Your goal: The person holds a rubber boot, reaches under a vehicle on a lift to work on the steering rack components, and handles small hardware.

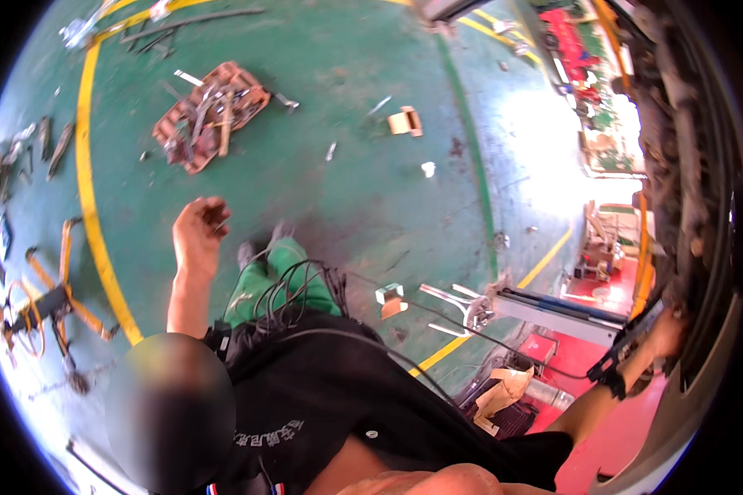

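Over the green floor (347, 198), the person's left hand (200, 227) hangs raised, fingers loosely curled around some small dark bits, though what they are I cannot tell. Off at the right edge, the right hand (664, 334) is pressed up into the grimy machine underside (685, 190), wrist strapped with a dark band; whether it grips anything I cannot tell. Toward the floor's far left corner lies a reddish tool tray (210, 115) heaped with wrenches, well apart from both hands. Near the floor's middle sits a small cardboard box (404, 122). Black cables (293, 289) loop over the green trouser leg (276, 276).
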`<control>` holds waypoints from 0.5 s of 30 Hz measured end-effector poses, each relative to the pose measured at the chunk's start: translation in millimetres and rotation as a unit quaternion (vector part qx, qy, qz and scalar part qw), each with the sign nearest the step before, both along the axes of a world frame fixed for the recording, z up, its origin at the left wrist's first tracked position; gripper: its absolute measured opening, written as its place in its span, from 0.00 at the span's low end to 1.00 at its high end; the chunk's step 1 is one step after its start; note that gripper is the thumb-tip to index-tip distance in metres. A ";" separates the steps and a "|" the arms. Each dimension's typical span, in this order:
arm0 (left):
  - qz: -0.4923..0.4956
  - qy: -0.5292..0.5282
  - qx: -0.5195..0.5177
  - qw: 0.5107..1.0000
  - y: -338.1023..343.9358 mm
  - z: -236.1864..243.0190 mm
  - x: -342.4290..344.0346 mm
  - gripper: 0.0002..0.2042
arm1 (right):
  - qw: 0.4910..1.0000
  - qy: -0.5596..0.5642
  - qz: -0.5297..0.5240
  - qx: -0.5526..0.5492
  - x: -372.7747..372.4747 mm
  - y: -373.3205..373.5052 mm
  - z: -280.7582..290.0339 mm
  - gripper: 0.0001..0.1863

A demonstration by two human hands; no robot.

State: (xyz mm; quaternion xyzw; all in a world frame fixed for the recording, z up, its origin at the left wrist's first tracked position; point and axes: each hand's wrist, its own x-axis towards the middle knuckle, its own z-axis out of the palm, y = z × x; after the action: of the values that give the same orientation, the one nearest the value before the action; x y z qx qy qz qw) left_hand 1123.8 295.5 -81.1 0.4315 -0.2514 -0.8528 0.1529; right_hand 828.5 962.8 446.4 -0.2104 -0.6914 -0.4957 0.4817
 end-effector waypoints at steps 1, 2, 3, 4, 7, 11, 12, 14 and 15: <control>0.000 -0.006 0.004 1.000 -3.9 -1.9 0.6 0.13 | 0.999 0.018 0.013 0.030 10.0 -51.8 -26.8 0.35; -0.004 -0.004 0.009 1.000 -10.7 -4.9 -0.2 0.13 | 0.994 0.003 0.102 0.046 15.6 -81.2 -49.3 0.32; -0.004 -0.013 0.008 1.000 -16.5 -6.8 -0.1 0.13 | 0.980 -0.011 0.189 0.061 17.9 -104.2 -69.5 0.29; -0.003 -0.019 0.006 1.000 -22.0 -8.7 -2.0 0.13 | 0.961 -0.063 0.266 0.048 17.1 -128.4 -96.3 0.26; -0.001 -0.041 0.002 0.999 -38.9 -7.2 -19.9 0.12 | 0.892 -0.207 0.397 -0.060 16.2 -168.4 -189.7 0.23; 0.011 -0.042 -0.010 0.999 -74.4 -21.8 -52.6 0.10 | 0.847 -0.266 0.370 -0.274 -17.9 -192.4 -294.7 0.19; 0.016 -0.042 0.008 0.999 -84.6 -30.1 -62.6 0.10 | 0.823 -0.283 0.394 -0.294 -27.0 -212.4 -306.0 0.18; 0.015 -0.028 0.021 0.999 -102.0 -36.7 -90.8 0.11 | 0.824 -0.278 0.405 -0.284 -51.0 -237.7 -313.7 0.16; 0.014 -0.036 0.024 0.999 -108.5 -36.9 -108.2 0.11 | 0.821 -0.275 0.419 -0.273 -65.7 -255.5 -306.6 0.16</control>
State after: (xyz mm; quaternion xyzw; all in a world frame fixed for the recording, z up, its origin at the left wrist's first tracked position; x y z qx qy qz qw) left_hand 1015.6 187.0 -118.0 0.4689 -0.2304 -0.8403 0.1449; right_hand 762.8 707.3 139.8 0.1214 -0.9239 -0.0741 0.3553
